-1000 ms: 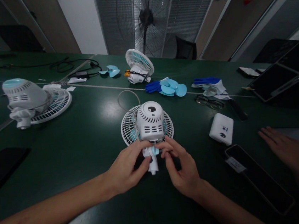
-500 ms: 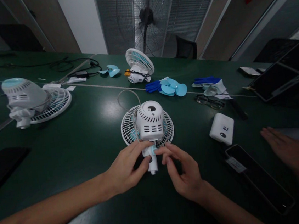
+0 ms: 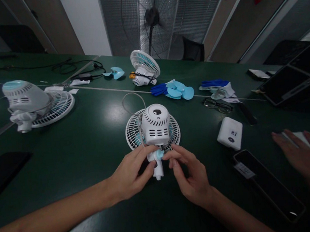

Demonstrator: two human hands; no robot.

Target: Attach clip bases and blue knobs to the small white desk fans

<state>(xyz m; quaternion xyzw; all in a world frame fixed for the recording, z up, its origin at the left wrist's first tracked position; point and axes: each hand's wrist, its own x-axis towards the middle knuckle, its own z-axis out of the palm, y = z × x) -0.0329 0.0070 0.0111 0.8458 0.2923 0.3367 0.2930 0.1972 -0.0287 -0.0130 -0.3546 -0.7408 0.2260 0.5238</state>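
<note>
A small white desk fan (image 3: 157, 126) lies on its grille in front of me, motor housing upward. Its white neck piece (image 3: 157, 170) sticks out toward me and carries a light-blue knob (image 3: 159, 154). My left hand (image 3: 134, 171) is closed around the neck piece, thumb on the near side and fingers over the top. On the other side, my right hand (image 3: 190, 171) has its index fingertip against the knob; the thumb is apart from the knob, and the other fingers are curled. The fan blades show partly behind the grille.
Two more fans (image 3: 31, 103) (image 3: 144, 67) lie left and behind. Loose blue blades (image 3: 180, 90), gloves (image 3: 215, 88), glasses (image 3: 217, 105), a white box (image 3: 230, 133) and a phone (image 3: 269, 185) lie around. Another person's hand (image 3: 304, 152) rests on paper at right.
The light-blue knob has turned slightly, and my right index finger has shifted a little on it. My left hand stays put. The other person's hand has moved, showing white paper beneath.
</note>
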